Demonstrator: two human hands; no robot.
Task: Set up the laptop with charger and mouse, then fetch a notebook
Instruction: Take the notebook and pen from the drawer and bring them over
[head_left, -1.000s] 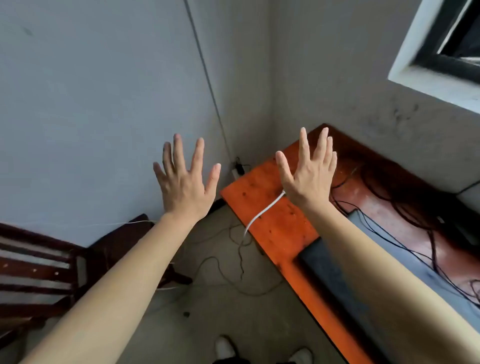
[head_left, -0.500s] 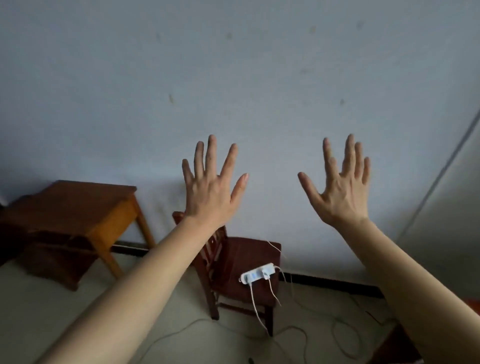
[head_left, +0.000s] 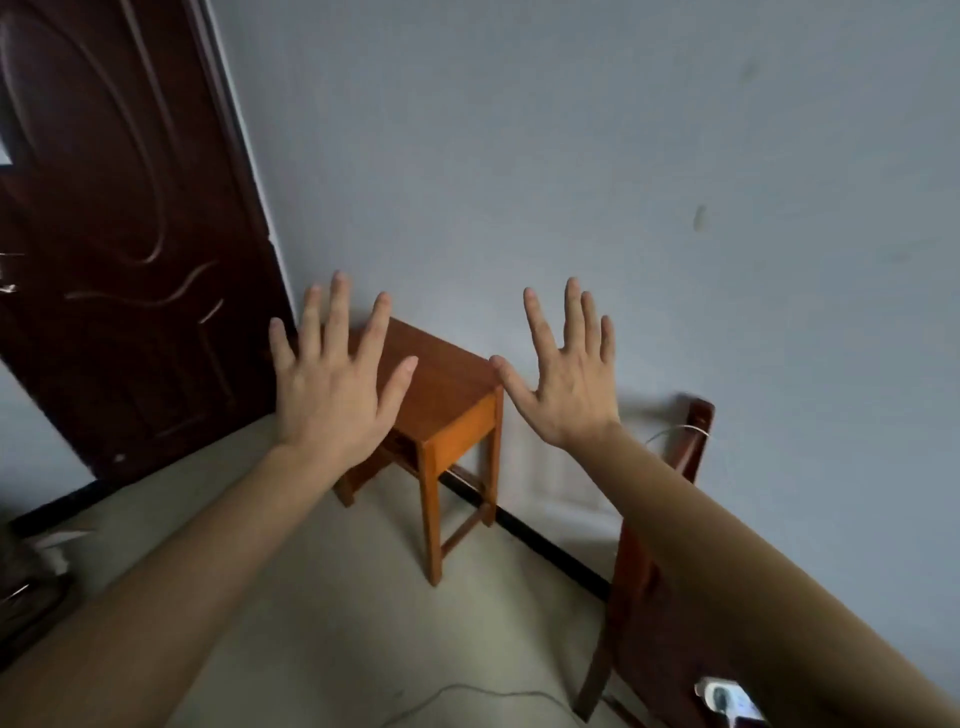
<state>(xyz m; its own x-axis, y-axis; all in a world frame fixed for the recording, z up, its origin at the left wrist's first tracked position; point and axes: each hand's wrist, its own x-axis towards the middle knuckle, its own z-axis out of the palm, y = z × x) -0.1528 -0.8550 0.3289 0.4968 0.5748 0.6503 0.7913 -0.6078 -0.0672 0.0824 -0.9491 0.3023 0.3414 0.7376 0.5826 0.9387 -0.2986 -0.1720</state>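
My left hand (head_left: 332, 379) and my right hand (head_left: 563, 382) are both stretched out in front of me, backs toward me, fingers spread, holding nothing. No laptop, charger, mouse or notebook shows in this view. A white power strip (head_left: 727, 699) lies on the seat of a dark wooden chair (head_left: 691, 447) at the lower right, partly hidden behind my right forearm.
A small orange-brown wooden table (head_left: 452, 395) stands against the pale blue wall, behind my hands. A dark brown door (head_left: 114, 234) fills the left. A thin cable (head_left: 467, 699) trails over the grey floor. Dark clutter (head_left: 26, 582) sits at the left edge.
The view has swung left, from the orange desk with the laptop, past the chair, to the small table and door. Both hands stay raised and spread throughout.
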